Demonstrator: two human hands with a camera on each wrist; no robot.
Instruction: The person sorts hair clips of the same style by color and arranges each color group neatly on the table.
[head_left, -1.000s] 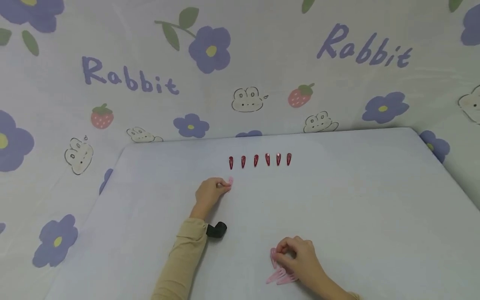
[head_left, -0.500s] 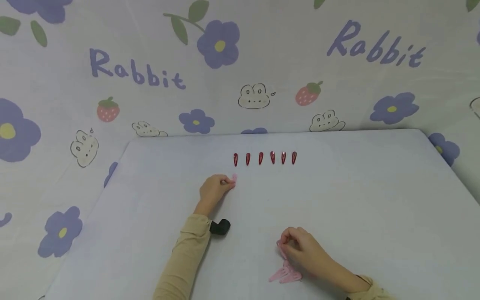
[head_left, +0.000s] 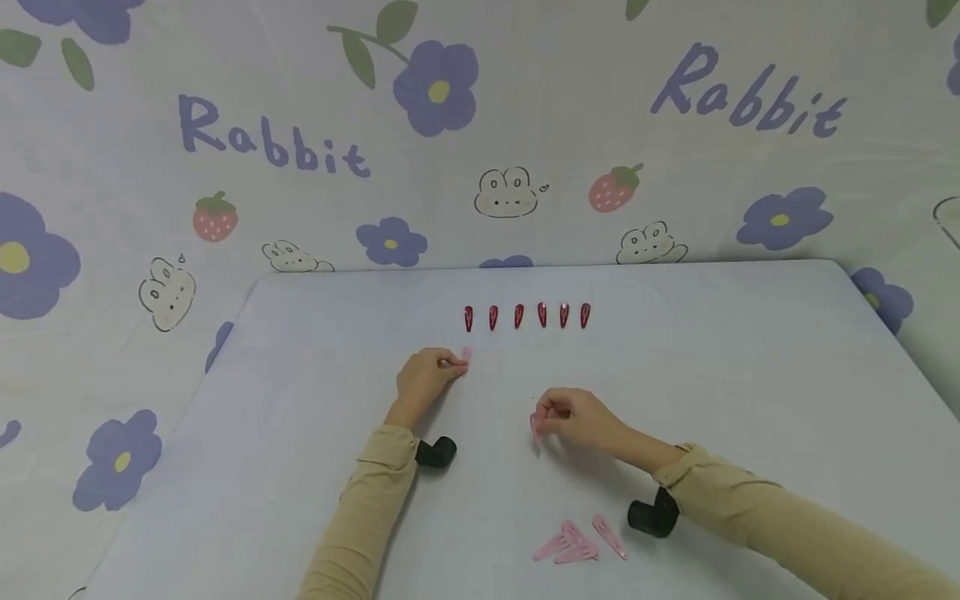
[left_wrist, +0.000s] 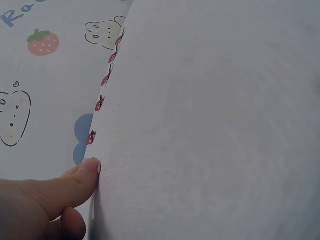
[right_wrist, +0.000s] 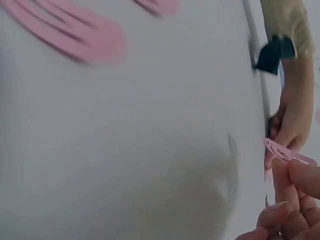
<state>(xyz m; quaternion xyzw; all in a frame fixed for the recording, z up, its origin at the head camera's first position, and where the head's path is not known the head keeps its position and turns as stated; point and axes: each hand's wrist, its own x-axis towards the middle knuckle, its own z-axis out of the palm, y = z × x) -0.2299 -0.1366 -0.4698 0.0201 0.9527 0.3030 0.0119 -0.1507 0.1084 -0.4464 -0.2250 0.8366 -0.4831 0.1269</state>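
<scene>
My left hand pinches the lower end of a pink snap hair clip, just below the leftmost of several red hair clips set in a row. In the left wrist view, the thumb covers most of that pink clip. My right hand holds another pink snap hair clip between thumb and fingertips over the middle of the table. In the right wrist view this clip sticks out past the fingertips. Nearer the front lies a small overlapping pile of pink hair clips.
One more pink clip lies just right of the pile. Black wrist cameras are strapped at both sleeves. A white-covered table reaches back to a patterned cloth backdrop.
My right hand has lifted a pink clip off the pile and carried it forward and left, uncovering the pink clips beneath. The left hand stays at its pink clip; the head view shifted slightly.
</scene>
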